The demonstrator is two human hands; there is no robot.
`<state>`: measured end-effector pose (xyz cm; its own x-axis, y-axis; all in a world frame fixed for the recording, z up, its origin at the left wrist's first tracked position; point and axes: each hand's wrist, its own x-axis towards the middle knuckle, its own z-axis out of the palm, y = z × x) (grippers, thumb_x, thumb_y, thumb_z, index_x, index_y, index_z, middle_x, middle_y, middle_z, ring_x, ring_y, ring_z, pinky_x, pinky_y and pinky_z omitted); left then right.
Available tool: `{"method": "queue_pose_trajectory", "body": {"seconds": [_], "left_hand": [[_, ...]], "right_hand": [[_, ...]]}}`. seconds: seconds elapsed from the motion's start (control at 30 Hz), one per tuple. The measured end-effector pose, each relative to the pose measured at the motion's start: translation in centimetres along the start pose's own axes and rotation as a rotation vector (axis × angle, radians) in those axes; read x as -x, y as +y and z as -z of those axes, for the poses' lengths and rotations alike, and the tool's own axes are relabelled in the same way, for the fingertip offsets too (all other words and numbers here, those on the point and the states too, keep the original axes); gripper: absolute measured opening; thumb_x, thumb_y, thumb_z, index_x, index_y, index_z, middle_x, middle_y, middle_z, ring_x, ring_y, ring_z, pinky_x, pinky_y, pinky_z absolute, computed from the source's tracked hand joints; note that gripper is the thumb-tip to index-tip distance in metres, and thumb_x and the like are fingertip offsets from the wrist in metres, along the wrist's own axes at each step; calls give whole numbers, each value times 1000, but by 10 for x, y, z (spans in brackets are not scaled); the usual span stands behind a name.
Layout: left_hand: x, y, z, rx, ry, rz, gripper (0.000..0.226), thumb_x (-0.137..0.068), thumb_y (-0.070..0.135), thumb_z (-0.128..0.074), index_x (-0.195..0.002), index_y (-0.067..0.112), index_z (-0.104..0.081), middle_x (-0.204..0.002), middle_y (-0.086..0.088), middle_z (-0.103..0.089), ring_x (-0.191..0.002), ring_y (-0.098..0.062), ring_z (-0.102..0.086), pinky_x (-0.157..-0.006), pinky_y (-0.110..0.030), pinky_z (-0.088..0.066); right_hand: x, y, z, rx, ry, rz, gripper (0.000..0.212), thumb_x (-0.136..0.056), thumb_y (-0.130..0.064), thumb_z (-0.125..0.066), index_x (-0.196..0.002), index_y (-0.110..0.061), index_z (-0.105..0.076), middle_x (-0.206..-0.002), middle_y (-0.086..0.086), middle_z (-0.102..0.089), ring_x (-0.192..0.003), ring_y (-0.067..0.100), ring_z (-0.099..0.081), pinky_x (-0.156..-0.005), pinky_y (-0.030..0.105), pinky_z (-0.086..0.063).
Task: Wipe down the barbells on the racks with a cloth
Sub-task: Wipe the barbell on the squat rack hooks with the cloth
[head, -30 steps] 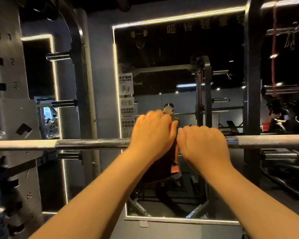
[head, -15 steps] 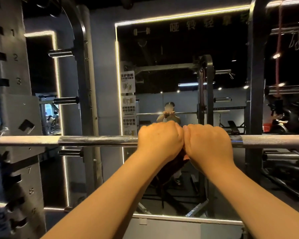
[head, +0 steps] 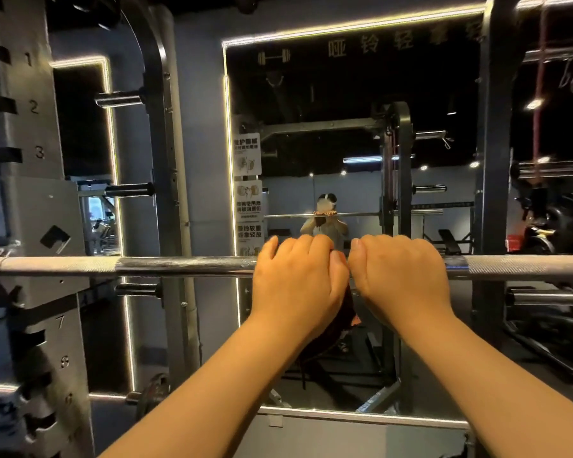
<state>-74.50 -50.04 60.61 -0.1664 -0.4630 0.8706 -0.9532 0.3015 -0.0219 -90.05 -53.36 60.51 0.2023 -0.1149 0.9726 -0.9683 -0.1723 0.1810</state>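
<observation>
Observed: barbell lies level across the view from 9 o'clock to 3 o'clock, passing the numbered rack upright at 9. My left hand sits just below centre, fingers curled over the bar. My right hand is just beside it toward 4 o'clock, curled over likewise, thumbs nearly meeting. Cannot tell whether a cloth sits under either palm. Mirror at 12 o'clock reflects both fists on the bar
</observation>
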Motion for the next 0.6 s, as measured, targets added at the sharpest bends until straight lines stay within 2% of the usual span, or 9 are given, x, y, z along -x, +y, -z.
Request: {"method": "queue_pose_trajectory", "body": {"seconds": [0.07,0.13,0.23,0.3,0.37,0.4,0.47,0.53,0.6], "left_hand": [[-9,4,2,-47,-76,48,43,-101,45,-21,-93,28,-60,-89,11,-62,-86,-14,-59,-102,-45,-44],[-8,5,-1,-66,-55,22,45,-102,44,-19,-92,28,-60,-87,10,-61,-84,-15,-58,-99,-45,-45],[8,-1,-8,1,24,-66,44,-105,41,-25,-115,25,-66,-109,6,-68,-102,-16,-61,-107,-46,-41],[16,-12,-12,23,35,-132,46,-106,43,-30,-134,21,-60,-127,3,-65,-119,-17,-58,-114,-48,-36],[18,-23,-12,-8,29,-156,48,-106,46,-31,-139,21,-56,-132,2,-63,-124,-18,-57,-115,-50,-34],[17,-25,-12,-18,44,-144,47,-105,46,-32,-136,21,-58,-129,2,-65,-121,-18,-59,-113,-50,-36],[10,-19,-8,-38,75,-78,43,-103,45,-31,-117,23,-65,-109,3,-69,-102,-19,-64,-103,-45,-43],[-4,-6,0,-48,-24,22,43,-103,45,-24,-93,26,-61,-87,7,-64,-82,-17,-60,-86,-40,-47],[-17,3,3,-76,-118,54,45,-104,46,-19,-81,26,-52,-76,7,-56,-73,-18,-56,-75,-39,-49]], "right_hand": [[0,0,1,6,-9,0,46,-104,-33,-31,-63,-20,-48,-54,-6,-33,-45,16,-31,-54,31,-22],[1,1,0,2,-31,-1,47,-105,-35,-30,-63,-22,-46,-54,-7,-34,-45,15,-31,-53,30,-23],[1,1,-2,-11,-29,-11,47,-105,-36,-30,-63,-21,-46,-54,-6,-34,-45,16,-34,-52,31,-25],[1,1,-2,-14,-11,-16,47,-104,-35,-31,-63,-19,-48,-55,-5,-34,-45,17,-34,-52,31,-25],[1,0,-2,-16,0,-16,47,-103,-34,-32,-62,-18,-48,-55,-5,-34,-45,17,-34,-52,31,-26],[1,0,-2,-16,-1,-16,47,-103,-34,-31,-62,-18,-48,-55,-5,-34,-45,18,-34,-52,31,-25],[1,0,-3,-11,-9,-19,48,-103,-35,-31,-62,-18,-48,-54,-4,-34,-45,18,-34,-52,31,-26],[1,-1,-3,-3,-14,-21,48,-104,-35,-31,-62,-18,-49,-54,-4,-35,-45,18,-36,-51,32,-29],[2,-1,-3,2,-20,-18,48,-104,-34,-31,-63,-19,-51,-55,-4,-36,-46,18,-38,-51,33,-31]]}}
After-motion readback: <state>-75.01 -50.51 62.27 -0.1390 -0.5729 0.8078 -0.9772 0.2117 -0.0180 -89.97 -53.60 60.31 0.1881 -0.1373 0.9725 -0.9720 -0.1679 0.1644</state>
